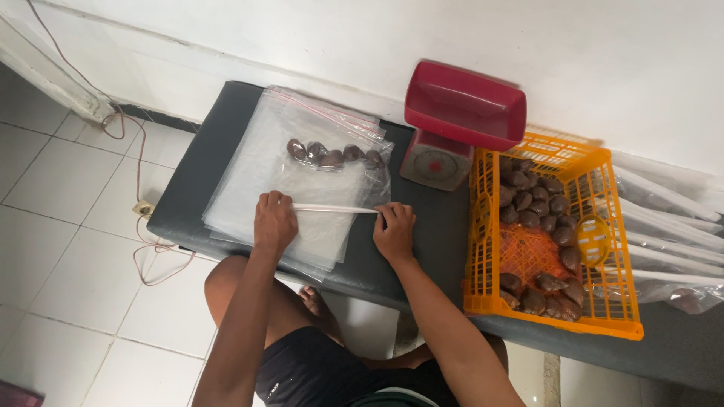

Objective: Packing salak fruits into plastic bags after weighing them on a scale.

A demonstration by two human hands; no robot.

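1. Left hand (274, 221) sat at centre-left of the frame, fingers curled down and pinching the left end of the bag's seal strip (335, 209).
2. Right hand (394, 230) sat just right of centre, fingers pressed together on the right end of the same strip; strip ran taut between both hands.
3. Clear zip bag (324, 181) lay flat on a stack of empty bags (241, 188) on the dark worktop (437, 234), with a row of brown fruits (332, 154) bunched at its far end, toward the top of the frame.
4. Red kitchen scale (452, 128) stood to the right of the bag; orange crate (618, 249) with more brown fruits sat at the right side, more bagged stock past it.
5. Risk, judged: seal could close only partly if the fingers skipped a stretch, leaving a gap.
6. Risk, judged: the stack was slick plastic, so pressing could slide the bag or drag the sheet beneath.
7. Risk, judged: fruits were loose and could roll toward the strip and jam it if the bag tilted.
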